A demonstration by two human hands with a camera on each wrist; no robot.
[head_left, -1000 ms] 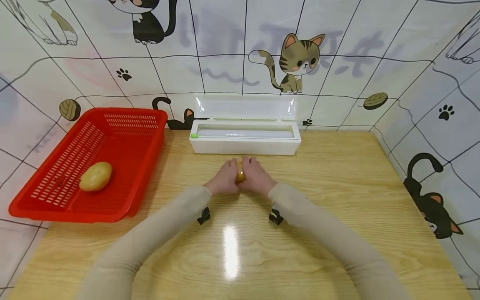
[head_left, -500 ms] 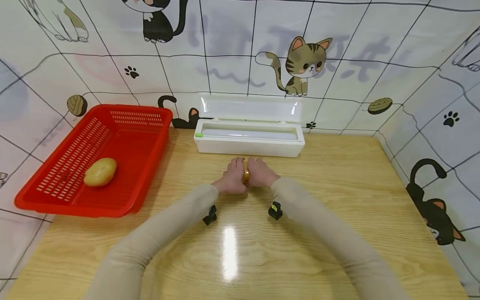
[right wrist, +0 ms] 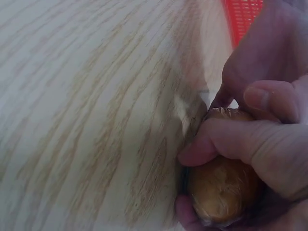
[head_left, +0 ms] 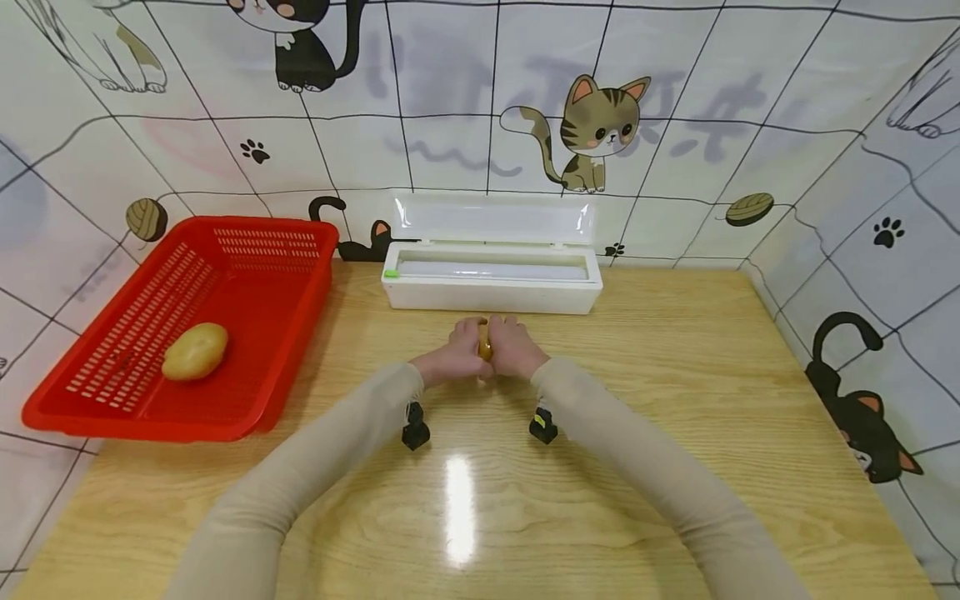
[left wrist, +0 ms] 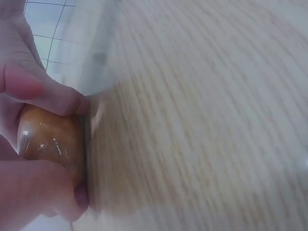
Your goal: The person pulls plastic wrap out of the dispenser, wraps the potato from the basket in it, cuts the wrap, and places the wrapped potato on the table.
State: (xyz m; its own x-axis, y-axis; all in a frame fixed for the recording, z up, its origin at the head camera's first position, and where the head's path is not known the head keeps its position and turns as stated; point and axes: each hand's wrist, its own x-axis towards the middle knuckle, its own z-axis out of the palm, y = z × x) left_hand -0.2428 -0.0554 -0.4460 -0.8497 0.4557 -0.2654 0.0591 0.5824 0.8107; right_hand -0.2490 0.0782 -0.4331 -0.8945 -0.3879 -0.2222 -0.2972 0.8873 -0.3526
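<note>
A potato wrapped in clear film sits low at the tabletop, between my two hands, just in front of the white box. My left hand grips it from the left, and my right hand from the right. The left wrist view shows the glossy, creased wrap on the potato, with fingers curled above and below it. In the right wrist view, a thumb lies across the wrapped potato and a fingertip tucks near its lower end. Fingers hide much of the potato in the head view.
A white cling film dispenser stands at the back with its lid raised and a roll inside. To the left, a red plastic basket contains one bare potato. Cat-printed sheeting covers the walls around the wooden table.
Both hands stay around the wrapped potato, their fingers shifting slightly over it. The left hand lies somewhat flatter than half a second ago. The head view sways a little.
</note>
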